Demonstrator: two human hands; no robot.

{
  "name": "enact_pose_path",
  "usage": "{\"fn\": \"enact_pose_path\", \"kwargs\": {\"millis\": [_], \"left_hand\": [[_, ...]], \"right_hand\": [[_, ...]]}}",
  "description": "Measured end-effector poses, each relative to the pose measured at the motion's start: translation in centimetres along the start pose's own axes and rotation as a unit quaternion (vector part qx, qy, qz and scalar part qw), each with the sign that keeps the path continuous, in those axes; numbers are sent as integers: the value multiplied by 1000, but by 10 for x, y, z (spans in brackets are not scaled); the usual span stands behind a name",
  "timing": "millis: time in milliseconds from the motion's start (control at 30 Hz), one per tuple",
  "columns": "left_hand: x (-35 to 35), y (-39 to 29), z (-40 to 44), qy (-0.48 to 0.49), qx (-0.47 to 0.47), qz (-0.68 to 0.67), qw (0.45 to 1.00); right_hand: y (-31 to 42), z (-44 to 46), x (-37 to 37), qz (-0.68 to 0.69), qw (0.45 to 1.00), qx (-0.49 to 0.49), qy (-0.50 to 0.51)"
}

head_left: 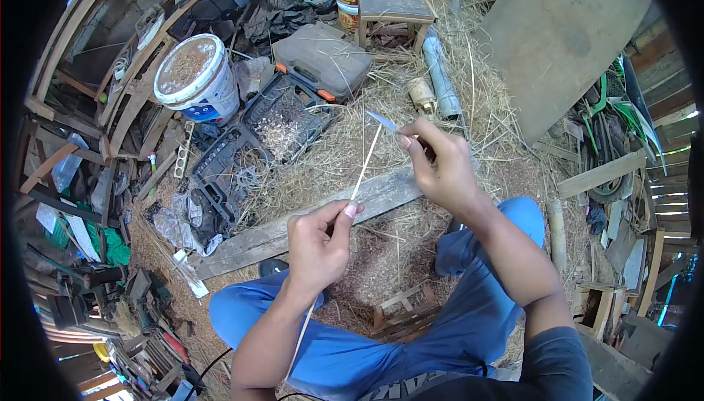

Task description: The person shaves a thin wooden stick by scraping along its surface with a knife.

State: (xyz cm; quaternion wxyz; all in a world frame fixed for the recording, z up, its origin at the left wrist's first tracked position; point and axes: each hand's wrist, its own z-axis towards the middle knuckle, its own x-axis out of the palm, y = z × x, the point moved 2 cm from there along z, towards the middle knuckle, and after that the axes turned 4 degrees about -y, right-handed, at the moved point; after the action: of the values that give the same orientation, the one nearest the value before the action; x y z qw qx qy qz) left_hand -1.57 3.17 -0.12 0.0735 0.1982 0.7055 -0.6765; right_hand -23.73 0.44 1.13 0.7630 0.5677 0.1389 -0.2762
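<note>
My left hand (323, 243) is closed around a thin, pale strip (367, 162) that looks like split bamboo or cane. One end of the strip points up and away from me; the other runs down past my left forearm. In my right hand (440, 155) is a small knife (380, 120), its blade pointing left. The blade lies close to the strip's upper tip; whether they touch I cannot tell. Part of the knife's handle is hidden by my fingers. Both hands are held above a wooden plank (293, 225) on the ground.
Straw and shavings (337, 144) cover the ground ahead. An open tool case (282, 118), a white bucket (194, 78) and a small wooden stool (396, 8) stand beyond the plank. A large board (565, 41) leans at the right. Scrap wood and tools (147, 313) pile up on the left.
</note>
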Motion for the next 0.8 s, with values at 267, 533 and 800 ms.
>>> {"fn": "enact_pose_path", "kwargs": {"millis": [267,533,800], "left_hand": [[0,3,6,-16,35,3,999],[-4,1,4,-34,27,33,998],[-6,2,2,-36,27,23,999]], "right_hand": [[21,-30,18,50,985,-118,116],[24,-34,25,51,983,-134,113],[17,-29,22,47,987,-138,66]]}}
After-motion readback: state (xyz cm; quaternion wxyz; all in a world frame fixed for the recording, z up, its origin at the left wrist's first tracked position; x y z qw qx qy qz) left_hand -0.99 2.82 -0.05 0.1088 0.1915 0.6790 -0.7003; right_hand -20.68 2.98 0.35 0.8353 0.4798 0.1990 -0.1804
